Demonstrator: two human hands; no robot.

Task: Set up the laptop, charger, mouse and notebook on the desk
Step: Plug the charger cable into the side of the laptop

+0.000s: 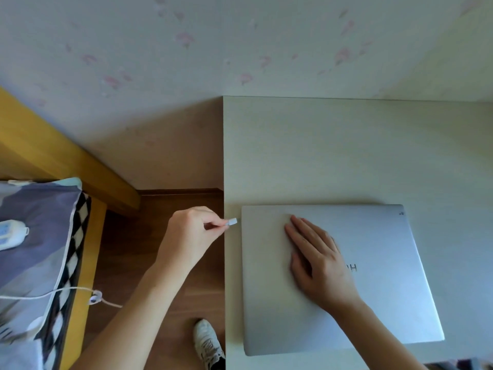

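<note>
Laptop (346,284): silver, lid closed, lying flat on the white desk (333,156) near its left front corner, left side just in from the desk edge.

Charger plug (233,221): small, pale, just beside the laptop's left rear corner, not yet touching it. Port not visible from this angle.

Left hand (190,236): thumb and forefinger pinch the plug, other fingers curled. Right hand (317,263): fingers straight and together, palm flat on the lid, holding the laptop down.

Judgement, step in hand: seat plug in a left-side port. Keep 1 hand pressing so the laptop does not slide right; bring plug level with the side, square to the port, push straight, no wiggling.

White cable (66,289) trails over the patterned bedding (40,236) at left; check for slack first. Mouse and notebook not in view.
</note>
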